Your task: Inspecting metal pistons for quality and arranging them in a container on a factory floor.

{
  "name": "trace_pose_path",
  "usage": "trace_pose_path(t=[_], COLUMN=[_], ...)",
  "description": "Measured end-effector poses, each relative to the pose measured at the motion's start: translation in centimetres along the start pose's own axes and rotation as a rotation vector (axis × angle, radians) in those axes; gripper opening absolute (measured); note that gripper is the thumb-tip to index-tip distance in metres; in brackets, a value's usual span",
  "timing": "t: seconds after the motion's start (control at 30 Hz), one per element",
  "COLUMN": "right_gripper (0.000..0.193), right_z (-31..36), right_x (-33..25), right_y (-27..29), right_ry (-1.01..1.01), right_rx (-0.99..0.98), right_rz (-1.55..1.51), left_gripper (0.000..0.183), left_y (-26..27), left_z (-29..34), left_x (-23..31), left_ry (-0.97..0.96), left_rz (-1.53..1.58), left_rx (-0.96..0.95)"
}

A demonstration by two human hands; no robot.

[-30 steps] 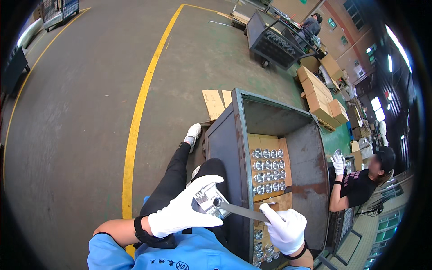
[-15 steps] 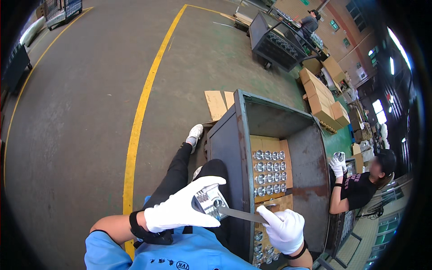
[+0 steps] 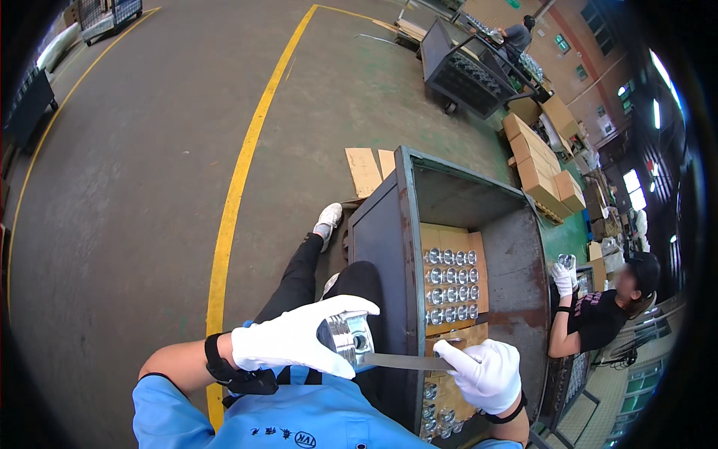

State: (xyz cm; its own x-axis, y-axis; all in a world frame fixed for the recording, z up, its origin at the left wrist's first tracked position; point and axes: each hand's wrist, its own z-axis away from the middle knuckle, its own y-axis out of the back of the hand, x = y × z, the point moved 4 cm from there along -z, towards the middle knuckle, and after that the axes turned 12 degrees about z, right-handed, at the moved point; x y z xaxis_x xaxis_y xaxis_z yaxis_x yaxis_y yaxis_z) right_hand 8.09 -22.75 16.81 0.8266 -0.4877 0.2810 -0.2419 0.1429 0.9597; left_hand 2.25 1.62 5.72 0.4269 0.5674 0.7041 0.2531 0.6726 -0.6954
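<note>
In my white-gloved left hand [image 3: 295, 342] I hold a shiny piston [image 3: 349, 337] above my lap, just beside the outer wall of a grey metal bin [image 3: 381, 232]. The glove pinches it at its upper and lower edges in this view, with the crown end set into the palm. My right hand [image 3: 490, 374], gloved too, is curled around the right end of a flat metal tool [image 3: 407, 362], thumb laid along it. The tool's left end reaches the piston's lower right edge, near the round hole in its side; I cannot tell whether it touches metal there or sits just clear.

As I judge it, the tool might skid off that edge and scratch the bare surface, or run on toward my left fingers, if I pressed too hard or at a poor angle. The smooth metal could also turn in the cloth glove if my pinch loosened, and the piston might then drop or knock against the bin wall.

The piston is held sideways: crown and ring grooves toward my left, skirt toward my right, hole facing up. Its axis runs roughly left to right, much as the tool's long axis does, almost level across the view. Inside the bin, 4 rows of 4 similar pistons [image 3: 450, 276] sit on cardboard [image 3: 441, 233], beyond my right hand
</note>
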Motion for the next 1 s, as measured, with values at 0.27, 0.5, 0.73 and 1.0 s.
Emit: trace_pose_path(t=[0.27,0.5,0.73,1.0], right_gripper=[0.053,0.053,0.043,0.037], right_z=[0.3,-0.2,-0.2,0.0], right_x=[0.9,1.0,0.5,-1.8], right_y=[0.1,-0.2,-1.7,-2.5], right_ry=[0.120,0.145,-0.127,-0.323], right_rx=[0.039,-0.020,0.155,0.256], right_rz=[0.031,-0.057,-0.353,-0.640], left_gripper=[0.081,0.081,0.088,0.091], left_y=[-0.2,-0.1,-0.1,-0.5], left_z=[0.0,0.1,-0.2,-1.2], left_x=[0.5,0.0,-0.3,-1.6], left_ry=[0.063,0.108,-0.159,-0.327], left_rz=[-0.131,-0.050,0.050,0.018], left_rx=[-0.044,-0.075,0.164,0.232])
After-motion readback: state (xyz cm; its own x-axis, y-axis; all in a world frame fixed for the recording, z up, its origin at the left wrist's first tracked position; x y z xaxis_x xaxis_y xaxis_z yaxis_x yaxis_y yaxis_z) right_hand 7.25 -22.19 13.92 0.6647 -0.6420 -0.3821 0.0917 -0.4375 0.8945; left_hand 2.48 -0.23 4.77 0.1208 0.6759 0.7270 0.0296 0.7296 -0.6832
